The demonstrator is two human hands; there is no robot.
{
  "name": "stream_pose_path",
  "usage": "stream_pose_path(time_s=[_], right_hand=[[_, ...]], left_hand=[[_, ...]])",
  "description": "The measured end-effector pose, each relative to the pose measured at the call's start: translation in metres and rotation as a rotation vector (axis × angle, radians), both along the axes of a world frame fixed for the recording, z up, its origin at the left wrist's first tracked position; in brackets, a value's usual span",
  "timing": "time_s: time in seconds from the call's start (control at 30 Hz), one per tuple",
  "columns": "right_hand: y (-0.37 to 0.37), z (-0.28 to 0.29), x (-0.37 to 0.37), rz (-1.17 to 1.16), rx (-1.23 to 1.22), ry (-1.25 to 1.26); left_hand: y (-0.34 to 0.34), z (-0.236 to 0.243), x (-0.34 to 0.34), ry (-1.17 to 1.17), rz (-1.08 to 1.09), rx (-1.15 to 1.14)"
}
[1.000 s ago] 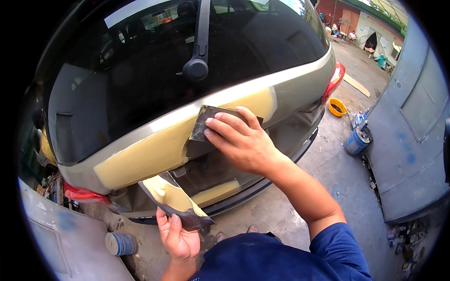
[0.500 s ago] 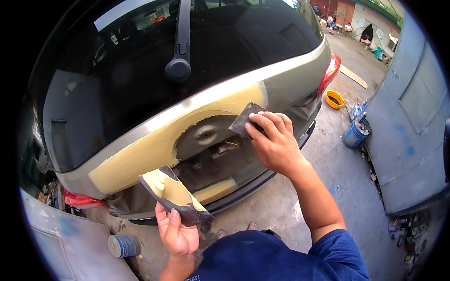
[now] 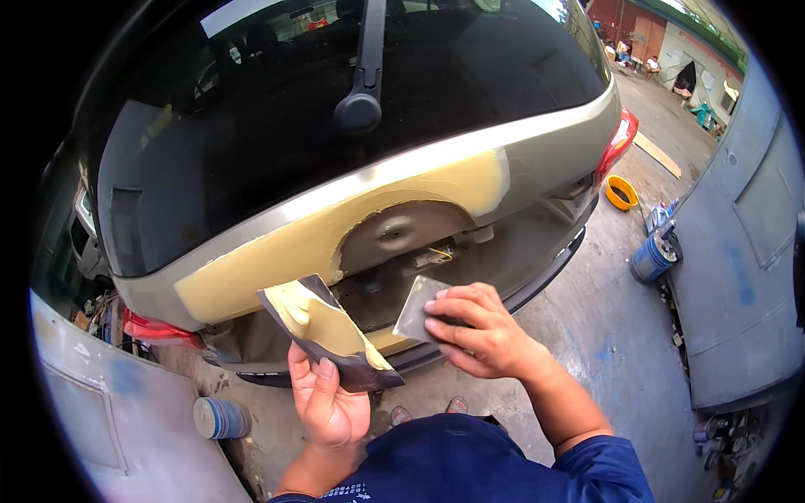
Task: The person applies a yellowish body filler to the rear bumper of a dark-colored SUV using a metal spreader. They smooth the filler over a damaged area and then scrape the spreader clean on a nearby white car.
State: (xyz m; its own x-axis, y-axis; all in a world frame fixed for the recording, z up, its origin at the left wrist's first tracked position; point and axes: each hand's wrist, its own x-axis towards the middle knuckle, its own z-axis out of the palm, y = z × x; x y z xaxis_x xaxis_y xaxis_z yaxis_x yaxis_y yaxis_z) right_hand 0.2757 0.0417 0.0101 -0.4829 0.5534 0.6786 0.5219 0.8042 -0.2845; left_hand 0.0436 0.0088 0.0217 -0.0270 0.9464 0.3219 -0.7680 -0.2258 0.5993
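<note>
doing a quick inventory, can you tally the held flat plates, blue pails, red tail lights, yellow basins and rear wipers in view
Held flat plates: 2
Blue pails: 2
Red tail lights: 2
Yellow basin: 1
Rear wiper: 1
Total: 8

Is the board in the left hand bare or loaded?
Loaded: yellow paste covers much of the board, thickest near its far left end.

Matt filler (image 3: 268, 267); glossy rear window (image 3: 251, 168)

So, smooth yellow paste (image 3: 329, 323) on the flat dark sheet (image 3: 356, 377) in the left hand (image 3: 331, 411), thin grey plate (image 3: 411, 313) in the right hand (image 3: 482, 331), silvery metal car (image 3: 553, 139) beyond both.
</note>
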Motion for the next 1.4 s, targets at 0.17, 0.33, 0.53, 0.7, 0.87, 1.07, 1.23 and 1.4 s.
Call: stream_pose_path(time_s=[0.17, 0.33, 0.53, 0.7, 0.87, 1.07, 1.23, 1.4], right_hand=[[0.035, 0.033, -0.016, -0.184, 0.358, -0.28], [0.064, 0.052, -0.038, -0.059, 0.505, -0.434], [0.082, 0.063, -0.038, -0.066, 0.544, -0.455], [0.079, 0.065, -0.019, -0.226, 0.536, -0.465], [0.072, 0.061, 0.003, -0.38, 0.497, -0.45], [0.065, 0.048, 0.027, -0.489, 0.48, -0.408], [0.053, 0.036, 0.046, -0.572, 0.428, -0.374], [0.008, 0.032, 0.032, -0.453, 0.169, -0.036]], left_hand=[[-0.004, -0.005, -0.013, 0.041, 0.046, -0.028], [-0.011, -0.014, -0.027, 0.03, 0.099, -0.029], [-0.016, -0.019, -0.036, 0.017, 0.141, -0.076], [-0.014, -0.019, -0.034, 0.025, 0.137, -0.081], [-0.009, -0.018, -0.029, 0.022, 0.096, -0.075], [-0.006, -0.016, -0.019, 0.037, 0.053, -0.055], [-0.006, -0.012, -0.013, 0.042, 0.04, -0.082], [-0.006, -0.015, -0.006, 0.044, 0.037, -0.123]])
